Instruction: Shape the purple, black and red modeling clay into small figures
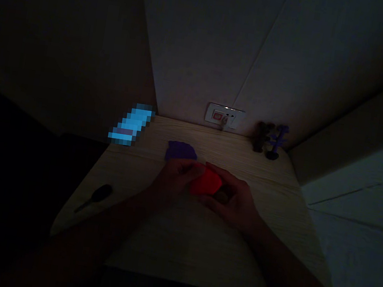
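A bright red, soft-edged piece point(207, 182) is held between my two hands above the wooden table. My left hand point(176, 176) pinches its left side, thumb on top. My right hand point(235, 202) curves around its right side, fingers closed in. A dim brownish round shape point(222, 196) shows inside the right hand's curl; its kind is too dark to tell. Just behind my left hand lies a flat purple piece point(180, 151) with a ragged edge.
On the pale wood table point(192, 254) a dark object with a thin shaft point(102, 192) lies at left. A blurred-out glowing rectangle point(132, 125) is at the back left. Two small dark figures point(267, 139) stand at the back right, near a wall socket point(223, 115) with a plug.
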A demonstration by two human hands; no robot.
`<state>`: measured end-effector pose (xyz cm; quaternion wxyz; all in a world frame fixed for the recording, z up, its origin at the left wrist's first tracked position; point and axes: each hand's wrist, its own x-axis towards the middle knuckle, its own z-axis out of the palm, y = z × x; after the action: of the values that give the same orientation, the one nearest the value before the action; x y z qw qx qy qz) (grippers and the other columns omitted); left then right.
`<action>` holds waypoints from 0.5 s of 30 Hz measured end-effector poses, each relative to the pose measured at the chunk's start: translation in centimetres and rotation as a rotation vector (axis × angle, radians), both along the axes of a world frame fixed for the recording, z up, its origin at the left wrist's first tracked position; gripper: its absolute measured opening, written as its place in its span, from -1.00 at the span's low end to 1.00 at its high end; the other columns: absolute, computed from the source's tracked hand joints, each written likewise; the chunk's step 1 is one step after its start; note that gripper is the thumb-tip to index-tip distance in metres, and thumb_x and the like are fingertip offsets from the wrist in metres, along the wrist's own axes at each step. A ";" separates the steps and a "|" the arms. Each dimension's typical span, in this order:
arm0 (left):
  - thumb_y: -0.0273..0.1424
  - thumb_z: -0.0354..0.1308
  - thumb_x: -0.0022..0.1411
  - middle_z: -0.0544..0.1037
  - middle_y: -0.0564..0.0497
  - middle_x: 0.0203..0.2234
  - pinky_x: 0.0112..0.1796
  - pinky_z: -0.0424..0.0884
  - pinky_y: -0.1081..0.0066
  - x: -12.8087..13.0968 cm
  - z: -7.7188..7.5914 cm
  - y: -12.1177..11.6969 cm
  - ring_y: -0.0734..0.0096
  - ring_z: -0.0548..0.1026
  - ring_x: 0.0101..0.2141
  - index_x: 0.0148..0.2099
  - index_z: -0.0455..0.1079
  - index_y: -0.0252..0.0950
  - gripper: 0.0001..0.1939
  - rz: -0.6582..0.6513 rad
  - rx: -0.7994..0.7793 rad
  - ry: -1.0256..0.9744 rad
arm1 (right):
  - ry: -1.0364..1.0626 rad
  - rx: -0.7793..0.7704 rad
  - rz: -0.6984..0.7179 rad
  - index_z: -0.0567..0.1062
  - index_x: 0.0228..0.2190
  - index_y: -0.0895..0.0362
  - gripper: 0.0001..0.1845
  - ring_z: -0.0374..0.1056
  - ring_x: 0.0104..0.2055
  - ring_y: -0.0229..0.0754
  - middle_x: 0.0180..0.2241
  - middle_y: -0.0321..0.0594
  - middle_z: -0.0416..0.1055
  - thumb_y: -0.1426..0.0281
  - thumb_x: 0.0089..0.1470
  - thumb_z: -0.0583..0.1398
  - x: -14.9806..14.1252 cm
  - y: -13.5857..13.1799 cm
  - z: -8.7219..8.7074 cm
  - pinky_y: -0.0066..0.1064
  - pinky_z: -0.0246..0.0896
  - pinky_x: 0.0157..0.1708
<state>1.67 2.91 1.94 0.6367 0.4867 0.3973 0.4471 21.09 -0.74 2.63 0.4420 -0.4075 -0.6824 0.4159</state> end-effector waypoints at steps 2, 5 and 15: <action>-0.07 0.48 0.12 0.65 0.00 -0.44 -0.40 0.39 0.48 0.1 -0.1 0.1 0.45 0.51 -0.44 -0.29 0.65 -0.32 -0.62 0.003 -0.015 -0.040 | 0.010 -0.009 0.009 0.56 0.18 -0.02 -0.33 0.65 -0.09 0.00 0.02 -0.12 0.66 0.23 0.03 0.51 0.0 0.1 -0.3 -0.21 0.65 -0.12; -0.07 0.54 0.04 0.67 -0.01 -0.39 -0.36 0.45 0.47 0.3 -0.2 0.1 0.43 0.55 -0.41 -0.21 0.65 -0.31 -0.57 -0.038 -0.104 -0.163 | 0.033 0.007 -0.047 0.59 0.15 -0.02 -0.36 0.66 -0.11 0.00 0.02 -0.11 0.66 0.21 0.04 0.51 0.1 0.2 -0.7 -0.20 0.66 -0.13; -0.24 0.58 -0.04 0.70 -0.04 -0.35 -0.31 0.50 0.42 0.4 -0.6 0.4 0.38 0.61 -0.39 -0.20 0.63 -0.34 -0.61 -0.067 -0.208 -0.201 | 0.008 0.009 -0.160 0.62 0.13 0.00 -0.32 0.64 -0.26 -0.04 -0.04 -0.10 0.69 0.16 -0.02 0.54 0.6 0.4 -0.8 -0.18 0.65 -0.19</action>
<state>2.03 3.27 1.30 0.7348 0.3838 0.3595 0.4285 21.73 -0.35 1.84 0.4781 -0.4571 -0.6478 0.3779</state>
